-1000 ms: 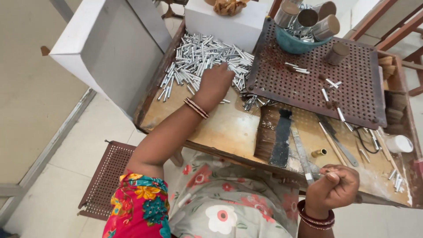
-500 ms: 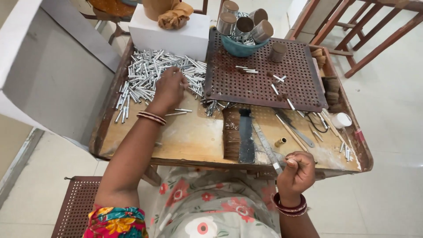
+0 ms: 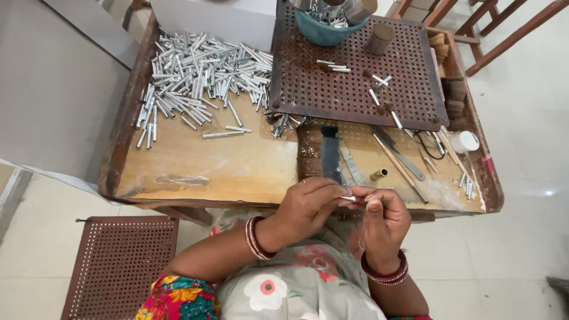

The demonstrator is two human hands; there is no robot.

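Observation:
My left hand [image 3: 308, 204] and my right hand [image 3: 382, 219] meet at the near edge of the wooden work table [image 3: 195, 172], just above my lap. Between their fingertips they pinch one small silver metal tube [image 3: 348, 198]. A large pile of similar silver tubes [image 3: 201, 77] lies on the far left of the table. Both wrists wear red bangles.
A rusty perforated metal plate [image 3: 355, 89] covers the far right, with a few loose tubes on it and a teal bowl [image 3: 326, 29] of metal cups. Files, rods, a brass piece [image 3: 378, 174] and a white cap [image 3: 464, 141] lie at the right. A perforated stool [image 3: 118, 261] stands lower left.
My left hand has left the tube pile and come back to the near edge to meet my right hand. The camera view has moved closer and tilted down.

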